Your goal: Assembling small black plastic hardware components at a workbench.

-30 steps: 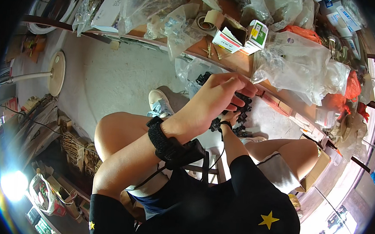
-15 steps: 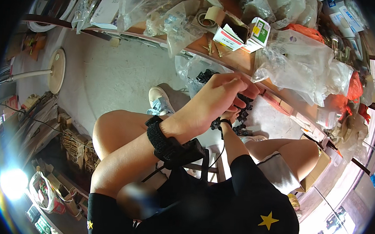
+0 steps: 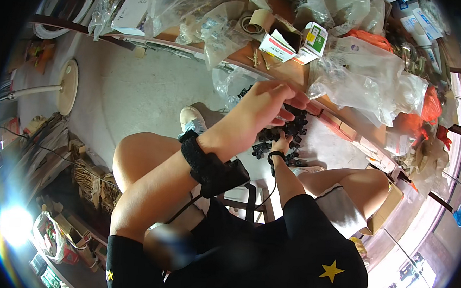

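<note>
A heap of small black parts (image 3: 296, 127) lies on the floor between my feet, below the bench edge. My left hand (image 3: 261, 105) hangs over the near side of that heap, its back turned up. Its fingers are bent but apart, and I see nothing between them. Lower down, my right hand (image 3: 281, 143) reaches into the black parts with its fingers drawn together; whatever they grip is too small to make out. A clear plastic bag (image 3: 227, 81) lies beyond my left hand, with black parts at its side.
Across the far side runs a cluttered bench (image 3: 291, 71). It bears an open carton (image 3: 278, 45), a tape roll (image 3: 261, 19), plastic bags (image 3: 357, 72) and a few screws (image 3: 256, 57). A round pedestal base (image 3: 68, 87) stands left on the concrete floor (image 3: 139, 87).
My left hand has moved left and slightly up, away from my right hand, uncovering more of the black heap. My right hand stays low at the parts, its fingers now more visible.
</note>
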Available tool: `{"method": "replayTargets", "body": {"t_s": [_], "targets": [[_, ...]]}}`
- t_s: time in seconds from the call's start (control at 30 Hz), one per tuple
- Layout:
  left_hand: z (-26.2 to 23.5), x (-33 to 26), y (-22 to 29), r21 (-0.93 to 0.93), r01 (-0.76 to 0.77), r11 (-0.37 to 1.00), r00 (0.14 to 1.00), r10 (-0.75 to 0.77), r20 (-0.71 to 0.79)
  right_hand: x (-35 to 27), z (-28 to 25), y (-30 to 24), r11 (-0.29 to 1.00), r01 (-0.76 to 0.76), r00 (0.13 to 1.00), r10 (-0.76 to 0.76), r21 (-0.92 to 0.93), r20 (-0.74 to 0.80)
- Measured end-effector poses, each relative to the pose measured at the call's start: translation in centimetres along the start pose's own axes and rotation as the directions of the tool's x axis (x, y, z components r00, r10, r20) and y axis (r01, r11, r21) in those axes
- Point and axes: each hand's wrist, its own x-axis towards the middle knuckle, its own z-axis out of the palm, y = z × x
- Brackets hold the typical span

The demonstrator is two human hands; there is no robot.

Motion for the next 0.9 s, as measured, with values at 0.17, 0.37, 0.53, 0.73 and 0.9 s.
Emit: {"method": "replayTargets", "body": {"t_s": [0.17,0.37,0.53,0.73,0.9], "targets": [[-0.4,1.3,-0.6,0.007,-0.038,0.999,0.998,0.038,0.042,0.8,-1.3,1.7,0.988,0.043,0.952,0.005,0.147,-0.307],[-1.9,2.1,-1.8,0.056,-0.157,0.986,0.983,0.150,0.107,0.0,-5.5,-0.3,0.743,-0.377,0.920,0.369,0.553,0.130],[-2.5,3.1,-2.4,-0.057,-0.118,0.991,0.988,0.123,0.090,0.3,-7.4,0.8,0.926,-0.228,0.968,0.248,0.301,-0.030],[-2.3,3.4,-3.4,-0.079,-0.135,0.988,0.984,0.143,0.103,1.1,-11.5,0.0,0.924,0.037,0.986,0.029,0.381,-0.165],[-2.4,3.8,-5.6,0.035,-0.114,0.993,0.978,0.106,0.180,0.4,-19.2,-3.7,0.877,0.298,0.947,-0.223,0.376,-0.230]]}}
